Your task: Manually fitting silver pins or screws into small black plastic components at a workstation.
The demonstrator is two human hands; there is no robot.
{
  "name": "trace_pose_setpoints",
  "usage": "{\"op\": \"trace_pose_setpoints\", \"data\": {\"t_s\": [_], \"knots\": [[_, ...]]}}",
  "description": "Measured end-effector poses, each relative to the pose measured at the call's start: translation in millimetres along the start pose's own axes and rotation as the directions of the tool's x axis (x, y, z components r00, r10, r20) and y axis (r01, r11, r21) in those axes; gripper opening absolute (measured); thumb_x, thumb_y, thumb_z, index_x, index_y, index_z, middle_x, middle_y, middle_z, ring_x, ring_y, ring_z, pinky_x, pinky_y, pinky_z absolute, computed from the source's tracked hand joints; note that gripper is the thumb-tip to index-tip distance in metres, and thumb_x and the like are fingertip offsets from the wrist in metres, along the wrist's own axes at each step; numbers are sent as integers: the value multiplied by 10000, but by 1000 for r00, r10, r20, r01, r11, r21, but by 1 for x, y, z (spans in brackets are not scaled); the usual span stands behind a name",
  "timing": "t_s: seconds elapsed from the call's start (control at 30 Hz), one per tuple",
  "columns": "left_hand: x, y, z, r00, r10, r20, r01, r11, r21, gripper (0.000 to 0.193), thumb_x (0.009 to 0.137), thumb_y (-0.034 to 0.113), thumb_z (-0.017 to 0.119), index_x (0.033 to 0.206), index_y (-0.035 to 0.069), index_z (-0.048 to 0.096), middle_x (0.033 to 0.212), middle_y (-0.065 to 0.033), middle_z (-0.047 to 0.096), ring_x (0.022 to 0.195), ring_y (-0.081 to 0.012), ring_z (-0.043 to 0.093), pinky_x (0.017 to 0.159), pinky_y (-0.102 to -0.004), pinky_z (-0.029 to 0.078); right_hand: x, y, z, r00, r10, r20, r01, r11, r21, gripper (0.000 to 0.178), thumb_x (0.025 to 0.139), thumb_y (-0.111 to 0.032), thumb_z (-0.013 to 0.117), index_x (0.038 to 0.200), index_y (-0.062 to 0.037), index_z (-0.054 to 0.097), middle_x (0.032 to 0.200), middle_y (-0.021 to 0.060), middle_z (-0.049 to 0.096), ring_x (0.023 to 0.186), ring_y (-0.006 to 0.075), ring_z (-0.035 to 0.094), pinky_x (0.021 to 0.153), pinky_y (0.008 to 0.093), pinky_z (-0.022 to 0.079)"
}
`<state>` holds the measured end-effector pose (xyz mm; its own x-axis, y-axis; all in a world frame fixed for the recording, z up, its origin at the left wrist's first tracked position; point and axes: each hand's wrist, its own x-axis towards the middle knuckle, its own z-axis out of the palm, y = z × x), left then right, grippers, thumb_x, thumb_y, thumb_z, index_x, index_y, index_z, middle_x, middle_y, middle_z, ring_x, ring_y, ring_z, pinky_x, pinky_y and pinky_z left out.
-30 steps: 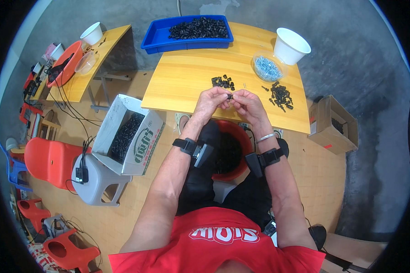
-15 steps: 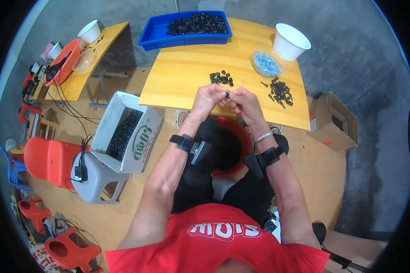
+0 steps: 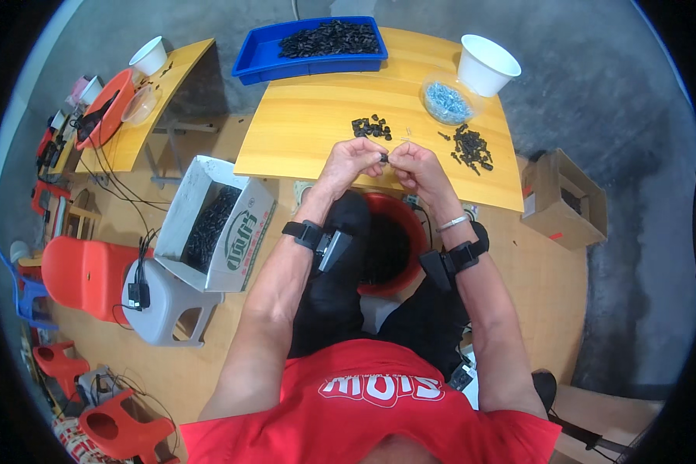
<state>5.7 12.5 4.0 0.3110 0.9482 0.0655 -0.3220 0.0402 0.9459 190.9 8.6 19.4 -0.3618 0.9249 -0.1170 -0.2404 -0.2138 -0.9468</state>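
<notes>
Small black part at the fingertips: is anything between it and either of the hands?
Nothing visible. The left hand pinches the small black part; the right hand has its fingertips right beside it, contact too small to tell. The loose black pieces lie beyond, on the table.

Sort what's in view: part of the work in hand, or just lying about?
Likely in use: small black part, pinched by the left hand; right hand, close against it; chunky black pieces; slim black pieces; shiny metal pieces.

Probably just lying about: red chair; grey stool; black adapter.
</notes>
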Motion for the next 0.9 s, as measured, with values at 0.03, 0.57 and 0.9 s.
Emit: {"op": "trace_pose_setpoints", "data": {"t_s": [0.03,0.57,0.9], "knots": [[-1,1,2,1000,-8,-5,8,999,50,97,848,7,596,938,6,631,767,-58,646,636,-93,595,589,-205,486,-2,1,-3,1000,-2,-30,4,996,86,112,822,-105,655,800,-46,562,623,-20,522,477,34,432,387,161,289],[-1,-11,6,941,264,-212,-111,832,543,165,731,-4,693,884,-1,632,796,-49,569,555,-99,570,527,-246,481,16,19,-36,822,-434,-369,259,861,-437,97,784,-59,665,766,-24,576,607,16,562,488,85,511,442,228,400],[17,-6,3,823,499,-270,58,399,915,238,677,116,744,858,48,605,787,-99,593,749,-255,592,689,-351,477,31,13,-21,709,-691,-140,106,300,-948,126,749,-119,674,819,-59,588,807,123,578,703,311,602,640,418,486]]}}
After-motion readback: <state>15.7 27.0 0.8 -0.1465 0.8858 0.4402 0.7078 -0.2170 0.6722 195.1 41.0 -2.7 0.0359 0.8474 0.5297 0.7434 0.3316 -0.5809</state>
